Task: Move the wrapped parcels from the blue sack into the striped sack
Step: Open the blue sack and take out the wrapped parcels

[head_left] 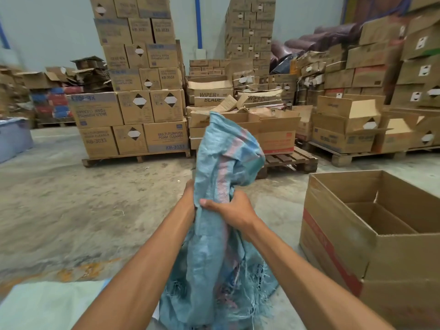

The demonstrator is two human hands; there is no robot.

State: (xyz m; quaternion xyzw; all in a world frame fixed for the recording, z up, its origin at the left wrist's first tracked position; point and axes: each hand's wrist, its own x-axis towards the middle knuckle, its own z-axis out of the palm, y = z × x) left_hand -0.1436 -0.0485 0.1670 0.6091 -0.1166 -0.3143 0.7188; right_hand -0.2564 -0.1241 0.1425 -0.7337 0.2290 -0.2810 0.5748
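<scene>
Woven blue sack (228, 148), pink stripe, held upright at centre, frayed end hanging low. Right hand (234, 210) clenches bunched middle; left hand (189, 195) grips behind, mostly hidden. Likely limp, light, slick: grab gathered fabric, not loose threads. No parcels visible. Dusty concrete floor (95, 198); open carton (345, 234) right; palletised boxes (133, 115) beyond.

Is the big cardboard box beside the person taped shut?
No, the cardboard box has its top open, so its inner walls show.

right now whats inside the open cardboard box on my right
The open cardboard box shows only bare inner walls and folded flaps at the bottom. Its near wall hides the front part of the floor inside.
</scene>
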